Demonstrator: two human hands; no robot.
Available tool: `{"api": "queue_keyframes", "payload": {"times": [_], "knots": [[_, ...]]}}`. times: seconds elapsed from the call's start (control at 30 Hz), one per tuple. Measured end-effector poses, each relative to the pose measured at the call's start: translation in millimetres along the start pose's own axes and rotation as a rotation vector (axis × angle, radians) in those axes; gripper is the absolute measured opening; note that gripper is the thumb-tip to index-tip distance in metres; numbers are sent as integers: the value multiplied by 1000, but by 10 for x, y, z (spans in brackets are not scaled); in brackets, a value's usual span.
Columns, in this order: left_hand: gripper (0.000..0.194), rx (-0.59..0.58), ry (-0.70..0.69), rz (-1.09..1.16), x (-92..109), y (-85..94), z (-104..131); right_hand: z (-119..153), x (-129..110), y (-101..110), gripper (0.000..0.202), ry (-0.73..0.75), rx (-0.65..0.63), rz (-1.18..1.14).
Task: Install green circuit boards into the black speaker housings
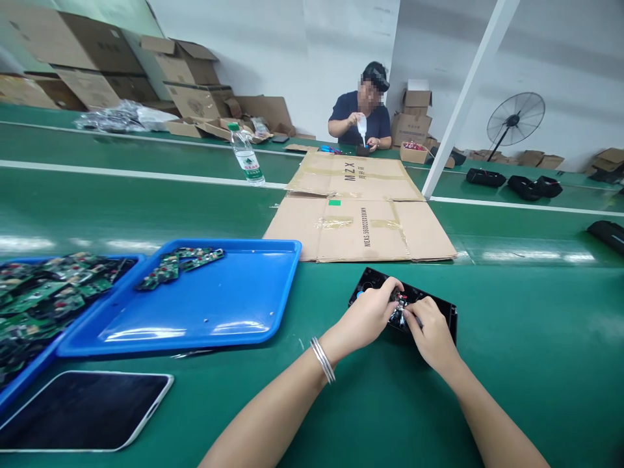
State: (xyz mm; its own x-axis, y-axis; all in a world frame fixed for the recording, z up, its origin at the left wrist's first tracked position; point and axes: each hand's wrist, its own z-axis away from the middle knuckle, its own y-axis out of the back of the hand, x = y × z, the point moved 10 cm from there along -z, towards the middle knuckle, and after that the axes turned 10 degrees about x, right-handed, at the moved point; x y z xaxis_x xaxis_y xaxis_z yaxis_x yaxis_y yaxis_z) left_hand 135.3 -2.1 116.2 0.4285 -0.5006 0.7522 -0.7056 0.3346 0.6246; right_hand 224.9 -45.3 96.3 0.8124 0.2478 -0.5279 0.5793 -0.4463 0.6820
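A black plastic housing (441, 309) lies open and slanted on the green bench below my two hands. Inside it, thin wires (400, 313) and small parts with a bit of red show between my fingers. My left hand (371, 311), with silver bangles at the wrist, reaches over the housing's left half, its fingers bent and closed on something too small to make out. From the right, my right hand (431, 330) pinches at the wires with thumb and forefinger. A round blue part (360, 294) shows by my left hand. My hands cover much of the housing's middle.
Left are a blue tray (234, 325) with a few circuit boards (163, 272), a fuller tray of boards (53, 292) and a tablet (82, 413). Flattened cardboard (341, 227) lies ahead, near a water bottle (247, 159). A co-worker (363, 120) sits opposite, holding a white squeeze bottle.
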Motion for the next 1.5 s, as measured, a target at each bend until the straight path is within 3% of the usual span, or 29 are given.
{"api": "queue_keyframes", "payload": {"times": [0.27, 0.37, 0.53, 0.7, 0.93, 1.07, 1.2, 1.27, 1.37, 1.5], "knots": [[25, -6, -52, -59, 68, -36, 17, 17, -71, -46, 33, 114, 4, 100], [22, -38, -89, -60, 93, -35, 21, 28, -2, -44, 34, 48, 18, 102], [20, -85, -124, -30, 121, -18, 26, 42, 225, -63, 21, -196, -30, -64], [21, -82, -121, -5, 140, -2, 34, 34, 174, -150, 23, -109, -132, -5], [23, -10, -53, 51, 74, 35, 4, 68, 93, -105, 33, -14, -6, 160], [25, -4, -23, 44, 44, 1, -2, 54, 82, -73, 31, -28, 29, 177], [23, -1, 20, 67, 18, 15, -10, 15, 180, -84, 27, -151, -46, 4], [21, 0, 61, 89, -11, 49, -18, -1, 292, -24, 33, -261, -35, -131], [21, -22, 93, 93, -29, 100, -24, -13, 480, 186, 36, -379, 97, -207], [22, -82, 70, 43, 1, 137, -3, -24, 550, 369, 28, -344, 204, -113]]}}
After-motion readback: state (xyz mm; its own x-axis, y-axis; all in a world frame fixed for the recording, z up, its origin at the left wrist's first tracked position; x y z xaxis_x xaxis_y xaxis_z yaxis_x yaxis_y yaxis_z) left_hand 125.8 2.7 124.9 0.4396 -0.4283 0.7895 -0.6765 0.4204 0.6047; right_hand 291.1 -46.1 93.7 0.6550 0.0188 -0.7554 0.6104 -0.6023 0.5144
